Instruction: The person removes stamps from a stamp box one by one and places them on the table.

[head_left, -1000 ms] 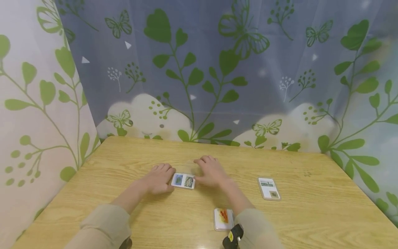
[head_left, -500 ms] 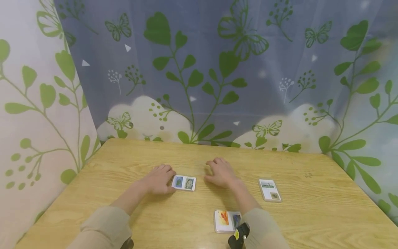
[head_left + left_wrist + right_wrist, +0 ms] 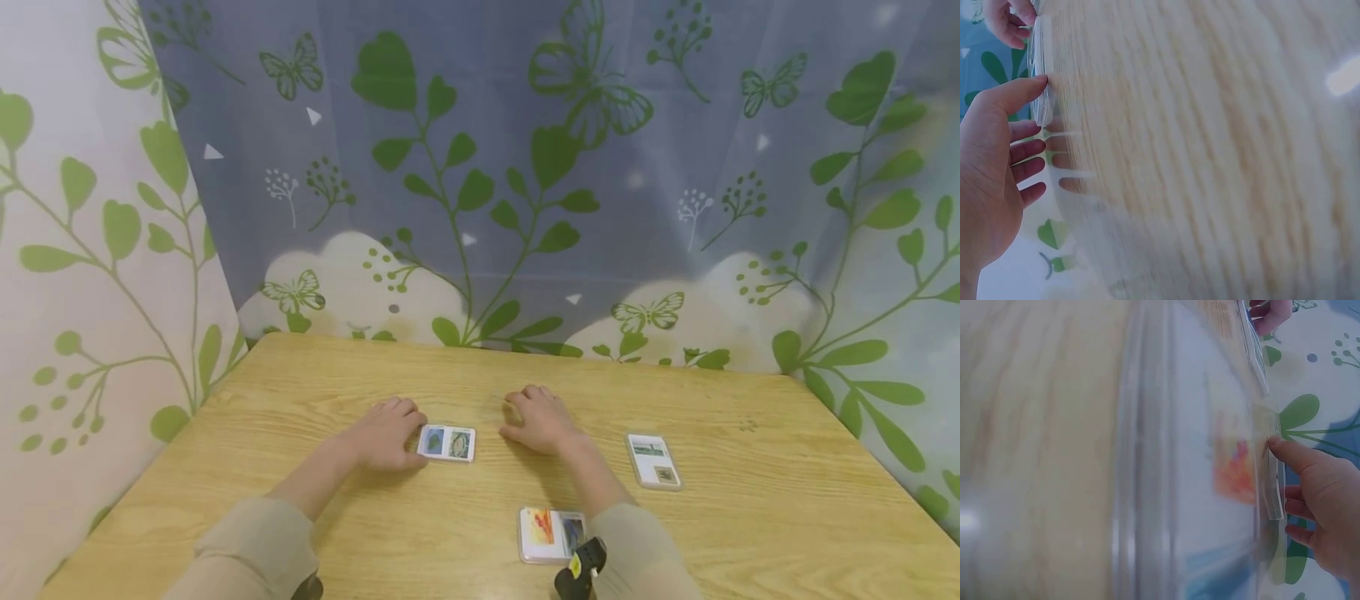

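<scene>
My left hand (image 3: 386, 435) holds the left end of a small case of picture cards (image 3: 447, 443), thumb at the near edge and fingers at the far side. The top card shows a blue picture and a greenish one. In the left wrist view, the thumb and index finger meet the end of the clear case (image 3: 1041, 69). To its right, my right hand (image 3: 538, 419) pinches a clear plastic lid (image 3: 1274, 475) between thumb and fingers, low over the table. The lid is nearly invisible in the head view.
Close to my right sleeve lies a second case of cards (image 3: 542, 536) with an orange picture, partly covered by the wrist camera (image 3: 581, 568). A third card case (image 3: 654, 461) lies farther right on the wooden table (image 3: 750, 517). A leaf-printed curtain (image 3: 480, 192) hangs behind.
My right hand has moved right, away from the card case, with the clear lid. My left hand has stayed at the case's left end. More of the orange-pictured case shows.
</scene>
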A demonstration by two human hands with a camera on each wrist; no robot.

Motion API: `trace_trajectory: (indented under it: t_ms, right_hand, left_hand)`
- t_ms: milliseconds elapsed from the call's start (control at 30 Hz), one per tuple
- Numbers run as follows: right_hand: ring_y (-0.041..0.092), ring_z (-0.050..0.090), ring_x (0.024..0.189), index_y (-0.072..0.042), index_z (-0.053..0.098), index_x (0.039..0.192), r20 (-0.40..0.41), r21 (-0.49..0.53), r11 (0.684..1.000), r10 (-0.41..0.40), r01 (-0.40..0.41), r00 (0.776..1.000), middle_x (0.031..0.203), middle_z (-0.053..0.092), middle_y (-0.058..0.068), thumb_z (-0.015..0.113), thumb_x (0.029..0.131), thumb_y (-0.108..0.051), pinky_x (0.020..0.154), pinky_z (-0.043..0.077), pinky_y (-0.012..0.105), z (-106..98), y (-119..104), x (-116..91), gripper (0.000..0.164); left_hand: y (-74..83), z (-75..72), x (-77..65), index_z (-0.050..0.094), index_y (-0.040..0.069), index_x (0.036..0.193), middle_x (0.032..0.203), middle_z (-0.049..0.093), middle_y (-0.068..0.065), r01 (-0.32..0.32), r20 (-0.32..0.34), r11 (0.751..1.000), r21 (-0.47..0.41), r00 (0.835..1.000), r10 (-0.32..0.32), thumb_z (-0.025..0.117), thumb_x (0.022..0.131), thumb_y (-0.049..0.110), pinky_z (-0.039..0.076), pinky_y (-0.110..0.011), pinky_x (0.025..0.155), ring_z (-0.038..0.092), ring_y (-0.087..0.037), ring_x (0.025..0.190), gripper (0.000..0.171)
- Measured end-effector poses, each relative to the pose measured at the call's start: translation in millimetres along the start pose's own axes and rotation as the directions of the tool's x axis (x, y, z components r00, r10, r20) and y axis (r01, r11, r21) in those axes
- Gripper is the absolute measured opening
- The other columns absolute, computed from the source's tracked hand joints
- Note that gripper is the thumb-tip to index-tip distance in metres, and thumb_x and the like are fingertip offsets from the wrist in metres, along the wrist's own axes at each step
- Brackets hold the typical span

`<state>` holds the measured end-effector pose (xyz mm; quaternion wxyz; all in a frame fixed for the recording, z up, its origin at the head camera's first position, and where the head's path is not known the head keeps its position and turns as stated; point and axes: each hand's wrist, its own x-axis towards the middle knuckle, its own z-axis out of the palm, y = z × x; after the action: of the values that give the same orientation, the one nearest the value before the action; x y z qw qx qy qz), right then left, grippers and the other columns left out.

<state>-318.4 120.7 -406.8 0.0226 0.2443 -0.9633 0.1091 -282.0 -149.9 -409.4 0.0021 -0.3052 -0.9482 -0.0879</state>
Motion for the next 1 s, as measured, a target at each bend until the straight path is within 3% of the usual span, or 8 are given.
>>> trace_trajectory:
  t_ms: [267, 500, 600, 800, 1000]
  right_hand:
    - [0.027, 0.054, 0.102, -0.003, 0.061, 0.116, -0.108, 0.146, 0.989, -0.022, 0.038, 0.994, 0.109, 0.06, 0.012, 0.064, 0.087, -0.031, 0.089, 0.043, 0.042, -4, -7, 3, 0.04]
    - [0.019, 0.058, 0.087, -0.001, 0.067, 0.106, -0.054, 0.347, 0.936, -0.047, 0.063, 0.997, 0.097, 0.065, 0.008, 0.066, 0.085, -0.027, 0.079, 0.047, 0.036, -4, -24, 11, 0.032]
    - [0.018, 0.057, 0.086, -0.002, 0.068, 0.103, -0.038, 0.37, 0.926, -0.064, 0.074, 0.997, 0.096, 0.065, 0.007, 0.067, 0.085, -0.027, 0.076, 0.048, 0.034, -2, -30, 13, 0.032]
    - [0.019, 0.058, 0.088, -0.005, 0.07, 0.099, -0.041, 0.306, 0.947, -0.092, 0.1, 0.995, 0.096, 0.066, 0.005, 0.072, 0.08, -0.032, 0.078, 0.047, 0.034, 4, -37, 18, 0.034]
    - [0.017, 0.053, 0.085, -0.008, 0.07, 0.096, -0.027, 0.304, 0.951, -0.057, 0.062, 0.998, 0.09, 0.064, 0.001, 0.074, 0.076, -0.035, 0.079, 0.044, 0.035, 11, -39, 17, 0.034]
  left_hand:
    - [0.4, -1.2, 1.0, 0.056, 0.0, 0.118, 0.106, 0.05, -0.007, -0.004, -0.007, 1.0, 0.015, 1.0, 0.004, 0.066, 0.079, 0.04, 0.04, -0.04, 0.081, 0.043, -0.021, 0.095, 0.057]
    - [1.1, -1.8, 0.8, 0.056, 0.001, 0.119, 0.107, 0.051, -0.007, 0.005, -0.003, 1.0, 0.022, 1.0, -0.005, 0.066, 0.079, 0.041, 0.04, -0.042, 0.083, 0.045, -0.022, 0.097, 0.056]
    - [2.0, -3.1, 1.0, 0.057, 0.001, 0.118, 0.108, 0.052, -0.008, 0.005, -0.01, 1.0, 0.012, 1.0, -0.005, 0.066, 0.079, 0.04, 0.041, -0.043, 0.083, 0.045, -0.023, 0.098, 0.056]
    - [2.3, -4.3, 1.4, 0.057, 0.002, 0.118, 0.109, 0.052, -0.008, 0.007, -0.015, 1.0, 0.011, 1.0, -0.007, 0.067, 0.079, 0.04, 0.041, -0.043, 0.084, 0.046, -0.023, 0.098, 0.055]
    - [2.3, -3.2, -0.9, 0.057, 0.001, 0.118, 0.111, 0.052, -0.009, 0.004, -0.002, 1.0, 0.013, 1.0, -0.004, 0.067, 0.079, 0.04, 0.041, -0.042, 0.084, 0.046, -0.023, 0.098, 0.056]
